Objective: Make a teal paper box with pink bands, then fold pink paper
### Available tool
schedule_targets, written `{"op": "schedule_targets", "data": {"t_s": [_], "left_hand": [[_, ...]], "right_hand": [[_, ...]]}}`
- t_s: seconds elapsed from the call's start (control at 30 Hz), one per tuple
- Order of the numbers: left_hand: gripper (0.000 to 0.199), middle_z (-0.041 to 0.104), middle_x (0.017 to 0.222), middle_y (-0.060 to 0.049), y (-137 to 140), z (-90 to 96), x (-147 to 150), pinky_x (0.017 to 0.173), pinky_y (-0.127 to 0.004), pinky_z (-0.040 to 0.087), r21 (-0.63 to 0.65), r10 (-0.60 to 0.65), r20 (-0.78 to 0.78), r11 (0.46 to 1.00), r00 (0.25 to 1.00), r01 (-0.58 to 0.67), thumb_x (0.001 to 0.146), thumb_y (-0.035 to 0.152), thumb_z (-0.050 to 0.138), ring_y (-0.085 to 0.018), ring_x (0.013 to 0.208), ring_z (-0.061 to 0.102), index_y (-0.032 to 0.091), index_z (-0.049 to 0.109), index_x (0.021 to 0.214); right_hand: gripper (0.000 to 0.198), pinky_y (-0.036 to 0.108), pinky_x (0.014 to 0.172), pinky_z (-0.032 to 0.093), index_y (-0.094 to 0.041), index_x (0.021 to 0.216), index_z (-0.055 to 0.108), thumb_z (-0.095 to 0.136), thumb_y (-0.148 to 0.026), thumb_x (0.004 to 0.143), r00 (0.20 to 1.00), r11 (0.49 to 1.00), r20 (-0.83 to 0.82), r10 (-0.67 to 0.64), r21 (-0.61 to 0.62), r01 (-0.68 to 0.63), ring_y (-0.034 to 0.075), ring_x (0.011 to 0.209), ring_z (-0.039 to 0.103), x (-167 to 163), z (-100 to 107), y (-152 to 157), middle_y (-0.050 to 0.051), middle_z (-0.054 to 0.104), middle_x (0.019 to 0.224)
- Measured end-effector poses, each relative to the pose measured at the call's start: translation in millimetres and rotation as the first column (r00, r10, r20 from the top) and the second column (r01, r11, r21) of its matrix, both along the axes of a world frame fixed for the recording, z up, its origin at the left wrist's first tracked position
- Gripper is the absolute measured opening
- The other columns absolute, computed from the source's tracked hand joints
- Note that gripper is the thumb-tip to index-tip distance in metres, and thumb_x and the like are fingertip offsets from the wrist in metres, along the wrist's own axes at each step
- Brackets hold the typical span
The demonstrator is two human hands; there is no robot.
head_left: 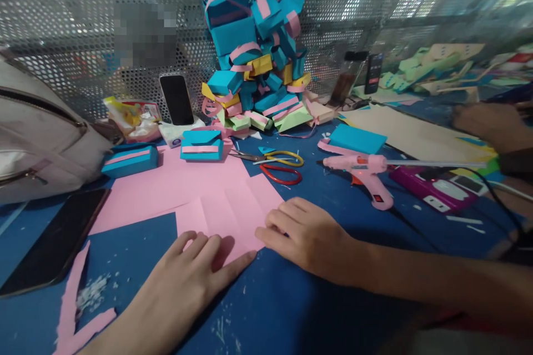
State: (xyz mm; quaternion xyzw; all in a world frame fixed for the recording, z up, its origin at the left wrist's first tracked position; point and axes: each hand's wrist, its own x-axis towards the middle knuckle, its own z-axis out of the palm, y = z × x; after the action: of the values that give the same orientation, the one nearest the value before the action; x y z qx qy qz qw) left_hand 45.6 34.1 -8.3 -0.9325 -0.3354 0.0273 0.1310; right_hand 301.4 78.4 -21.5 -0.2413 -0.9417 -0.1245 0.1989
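Note:
A pink sheet of paper (233, 211) with several parallel creases lies on the blue tabletop, partly over a larger pink sheet (145, 188). My left hand (191, 272) rests on its lower left part, fingers apart and thumb stretched along the near edge. At the lower right corner, my right hand (308, 236) has its fingers curled, with thumb and forefinger closed at the paper's edge. Yellow-and-red-handled scissors (266, 158) lie just beyond the creased paper. Two small blue paper boxes with pink bands, the left box (133, 163) and the middle box (201, 150), sit behind it.
A pink glue gun (366, 169) lies right, beside a purple power strip (437, 188) and cables. Folded paper boxes (233, 39) are piled at the back. A large phone (58, 238), pink scraps (73, 294) and a bag (41, 133) occupy the left. Another person's hand (478, 122) is far right.

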Motion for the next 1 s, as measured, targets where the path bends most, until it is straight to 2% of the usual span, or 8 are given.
{"op": "schedule_targets", "data": {"t_s": [0.1, 0.2, 0.3, 0.47, 0.67, 0.9, 1.0], "left_hand": [[0.072, 0.058, 0.108, -0.006, 2.6, -1.4, -2.2, 0.082, -0.044, 0.041, -0.061, -0.011, 0.020, 0.998, 1.000, 0.012, 0.086, 0.005, 0.051, -0.025, 0.087, 0.055, 0.035, 0.033, 0.149], [0.074, 0.055, 0.105, -0.007, 4.9, -3.6, -4.9, 0.082, -0.045, 0.041, -0.108, -0.003, 0.046, 0.994, 0.999, 0.008, 0.088, 0.005, 0.049, -0.025, 0.086, 0.052, 0.037, 0.029, 0.151], [0.074, 0.051, 0.106, -0.007, 5.7, -6.7, -7.0, 0.082, -0.045, 0.042, -0.126, 0.012, 0.066, 0.992, 0.998, -0.004, 0.090, 0.007, 0.047, -0.025, 0.086, 0.049, 0.040, 0.025, 0.152], [0.078, 0.049, 0.111, -0.009, 6.3, -8.5, -6.7, 0.082, -0.046, 0.042, -0.080, 0.011, 0.053, 0.997, 0.999, -0.007, 0.087, 0.007, 0.048, -0.027, 0.091, 0.047, 0.041, 0.023, 0.153], [0.072, 0.050, 0.109, -0.010, 6.7, -7.5, -6.4, 0.080, -0.045, 0.041, -0.065, -0.010, 0.076, 0.998, 0.997, 0.015, 0.088, 0.008, 0.047, -0.027, 0.088, 0.046, 0.039, 0.030, 0.151], [0.070, 0.050, 0.112, -0.009, 6.4, -6.4, -6.8, 0.083, -0.046, 0.039, -0.082, -0.021, 0.092, 0.996, 0.996, 0.028, 0.089, 0.006, 0.043, -0.025, 0.089, 0.049, 0.037, 0.031, 0.151], [0.070, 0.050, 0.111, -0.009, 6.4, -6.1, -6.3, 0.082, -0.045, 0.039, -0.073, -0.014, 0.079, 0.997, 0.997, 0.019, 0.089, 0.007, 0.044, -0.026, 0.089, 0.048, 0.038, 0.031, 0.150]], "right_hand": [[0.021, 0.034, 0.074, 0.031, -0.021, 0.115, 0.065, 0.052, -0.023, 0.099, 0.998, 0.997, -0.033, 0.055, -0.056, -0.056, 0.018, 0.081, 0.045, 13.6, -2.0, -16.3, 0.002, 0.055, 0.085], [0.037, 0.034, 0.075, 0.030, -0.025, 0.137, 0.053, 0.048, -0.029, 0.101, 1.000, 0.977, 0.014, 0.017, -0.211, -0.014, 0.019, 0.081, 0.045, 30.4, -9.6, -22.4, 0.002, 0.054, 0.087], [0.043, 0.034, 0.073, 0.029, -0.027, 0.146, 0.043, 0.042, -0.030, 0.104, 1.000, 0.954, 0.024, 0.009, -0.301, -0.001, 0.018, 0.080, 0.044, 42.6, -15.9, -19.3, 0.002, 0.051, 0.087], [0.048, 0.033, 0.072, 0.029, -0.030, 0.151, 0.034, 0.040, -0.032, 0.104, 0.998, 0.934, 0.051, 0.047, -0.356, -0.026, 0.018, 0.079, 0.044, 46.0, -17.2, -15.2, 0.002, 0.050, 0.090], [0.053, 0.035, 0.072, 0.029, -0.030, 0.154, 0.026, 0.040, -0.038, 0.103, 0.992, 0.939, 0.127, -0.002, -0.341, 0.045, 0.021, 0.082, 0.045, 43.4, -15.1, -17.2, 0.005, 0.052, 0.094], [0.043, 0.036, 0.074, 0.031, -0.034, 0.146, 0.043, 0.035, -0.026, 0.104, 0.992, 0.918, 0.097, -0.084, -0.379, 0.115, 0.021, 0.082, 0.048, 52.0, -10.7, -14.9, 0.004, 0.051, 0.092], [0.044, 0.035, 0.072, 0.032, -0.033, 0.145, 0.044, 0.036, -0.024, 0.103, 0.989, 0.908, 0.088, -0.120, -0.392, 0.145, 0.021, 0.081, 0.049, 59.0, -10.6, -14.0, 0.004, 0.050, 0.090]]}}
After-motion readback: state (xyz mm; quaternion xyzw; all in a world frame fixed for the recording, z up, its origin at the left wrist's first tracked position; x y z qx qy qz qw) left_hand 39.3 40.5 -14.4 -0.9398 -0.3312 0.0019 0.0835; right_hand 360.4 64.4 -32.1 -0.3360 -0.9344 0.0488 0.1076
